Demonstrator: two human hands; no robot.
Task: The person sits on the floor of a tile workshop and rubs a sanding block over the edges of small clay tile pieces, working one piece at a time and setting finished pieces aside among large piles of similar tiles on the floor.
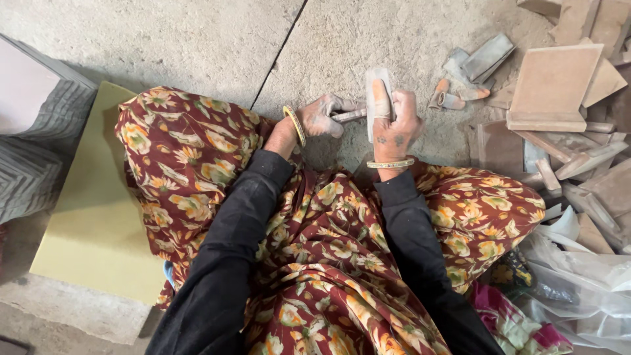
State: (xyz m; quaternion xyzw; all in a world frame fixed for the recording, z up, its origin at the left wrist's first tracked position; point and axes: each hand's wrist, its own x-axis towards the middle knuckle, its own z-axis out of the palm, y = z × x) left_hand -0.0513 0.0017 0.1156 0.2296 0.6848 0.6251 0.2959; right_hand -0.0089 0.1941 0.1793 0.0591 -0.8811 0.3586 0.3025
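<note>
Up front, above the flowered lap, the right hand point(394, 121) is closed around one small pale tile piece point(376, 92), held upright. Just beside it, the left hand point(322, 117) grips one thin grey tool point(350, 116), its tip touching that piece. Each wrist wears one bangle point(294, 125).

dusty concrete floor point(197, 39), yellow board point(92, 217)

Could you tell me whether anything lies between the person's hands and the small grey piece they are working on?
Nothing visible does. The right hand already grips the flat grey piece upright, and the left hand presses a thin rod-like tool against its side.
</note>
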